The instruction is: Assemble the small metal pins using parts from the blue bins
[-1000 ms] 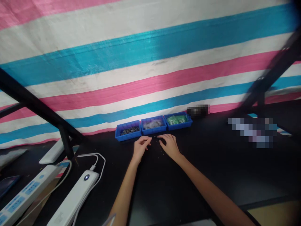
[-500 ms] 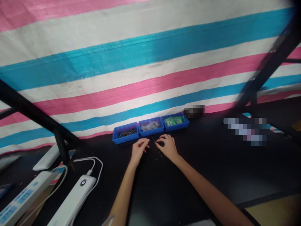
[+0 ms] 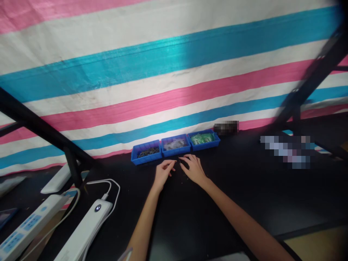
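Observation:
Both hands are close together over the black table (image 3: 174, 221), in front of three blue bins. My left hand (image 3: 164, 174) has thumb and fingertips pinched together; whatever it holds is too small to name. Just to its right, my right hand (image 3: 193, 169) has its fingers curved, with a thin dark piece (image 3: 179, 160) at the fingertips. The left bin (image 3: 147, 159) holds dark, screw-like pieces, the middle bin (image 3: 176, 151) clear plastic bags, and the right bin (image 3: 206, 145) green packets.
White power strips (image 3: 84, 228) with cables lie at the left. Black frame legs (image 3: 71, 165) slant down on both sides. A striped sheet (image 3: 163, 83) hangs behind the bins. Blurred-out items (image 3: 289, 152) are at the right.
My hands have come slightly closer together. The thin piece at my right fingertips stuck up toward the upper left before and now shows less.

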The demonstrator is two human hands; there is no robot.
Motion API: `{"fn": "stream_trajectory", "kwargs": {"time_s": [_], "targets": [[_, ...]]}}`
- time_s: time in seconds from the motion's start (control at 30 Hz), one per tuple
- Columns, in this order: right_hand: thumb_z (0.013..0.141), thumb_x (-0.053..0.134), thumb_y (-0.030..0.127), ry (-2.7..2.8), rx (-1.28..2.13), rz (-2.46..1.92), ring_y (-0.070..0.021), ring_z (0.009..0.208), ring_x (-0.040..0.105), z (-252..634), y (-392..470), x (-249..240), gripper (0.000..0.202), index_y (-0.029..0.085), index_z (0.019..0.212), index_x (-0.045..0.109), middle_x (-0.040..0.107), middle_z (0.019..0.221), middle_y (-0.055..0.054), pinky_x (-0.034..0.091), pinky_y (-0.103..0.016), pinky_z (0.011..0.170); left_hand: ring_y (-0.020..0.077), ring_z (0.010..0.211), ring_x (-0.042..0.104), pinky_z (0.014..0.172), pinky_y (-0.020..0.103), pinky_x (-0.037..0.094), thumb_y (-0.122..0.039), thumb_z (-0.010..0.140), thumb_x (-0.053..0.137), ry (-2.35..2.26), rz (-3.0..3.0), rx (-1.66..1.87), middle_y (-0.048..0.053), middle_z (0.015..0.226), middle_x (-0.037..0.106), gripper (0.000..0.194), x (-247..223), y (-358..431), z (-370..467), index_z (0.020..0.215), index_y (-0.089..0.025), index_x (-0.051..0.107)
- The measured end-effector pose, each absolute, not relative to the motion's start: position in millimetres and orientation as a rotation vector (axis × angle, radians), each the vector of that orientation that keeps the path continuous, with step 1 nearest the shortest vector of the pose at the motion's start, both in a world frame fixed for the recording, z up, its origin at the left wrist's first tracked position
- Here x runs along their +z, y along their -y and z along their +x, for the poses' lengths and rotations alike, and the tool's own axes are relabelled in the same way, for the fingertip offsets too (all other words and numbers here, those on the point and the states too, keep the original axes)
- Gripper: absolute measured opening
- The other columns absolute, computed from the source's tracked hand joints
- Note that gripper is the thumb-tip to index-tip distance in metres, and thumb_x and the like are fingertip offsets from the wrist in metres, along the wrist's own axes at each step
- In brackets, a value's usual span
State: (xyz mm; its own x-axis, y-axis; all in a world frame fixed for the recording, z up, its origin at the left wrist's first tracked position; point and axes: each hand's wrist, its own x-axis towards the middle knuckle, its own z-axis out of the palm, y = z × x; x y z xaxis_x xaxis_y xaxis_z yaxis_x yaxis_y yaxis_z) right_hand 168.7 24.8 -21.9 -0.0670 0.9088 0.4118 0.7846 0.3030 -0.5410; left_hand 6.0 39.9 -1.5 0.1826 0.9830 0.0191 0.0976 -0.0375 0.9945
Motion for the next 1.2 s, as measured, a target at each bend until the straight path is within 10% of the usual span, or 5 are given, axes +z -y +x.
{"fn": "stream_trajectory", "kwargs": {"time_s": [1.2], "targets": [[0.075, 0.057, 0.029, 1.926, 0.239, -1.451, -0.0218, 0.102, 0.045, 167.8, -24.7, -20.6, 0.014, 0.023, 0.086, 0.063, 0.054, 0.103, -0.006, 0.032, -0.038, 0.085, 0.0103, 0.058, 0.057, 0.038, 0.017, 0.037, -0.037, 0.064, 0.066, -1.167, 1.402, 1.1, 0.007, 0.092, 0.06, 0.025, -4.6, -39.4, 10.2, 0.076, -0.015, 0.067]]}}
